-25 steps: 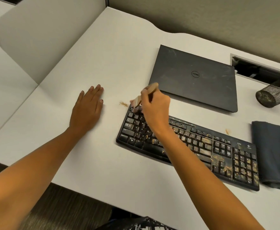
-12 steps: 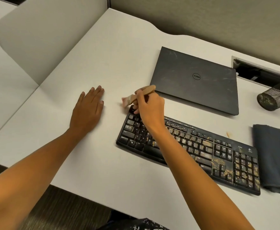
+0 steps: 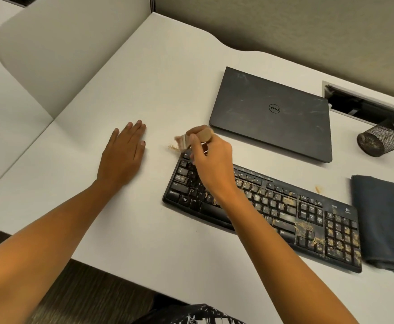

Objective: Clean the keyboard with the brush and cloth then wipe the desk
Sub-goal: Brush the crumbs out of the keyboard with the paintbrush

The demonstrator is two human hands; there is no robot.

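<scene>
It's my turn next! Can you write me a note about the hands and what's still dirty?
Left hand: flat on the desk, holding nothing.
Right hand: grips the brush, bristles at the far left corner of the keyboard, by a crumb pile.
Cloth: folded, right of the keyboard.
Done: left keys look mostly clear.
Left: crumbs on middle and right keys, cloth wipe, desk wipe.

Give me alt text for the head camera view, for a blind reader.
A right hand holds a small brush at the far left corner of a crumb-strewn black keyboard; the left hand rests flat on the white desk. A closed laptop lies behind, a folded dark cloth at right.
</scene>
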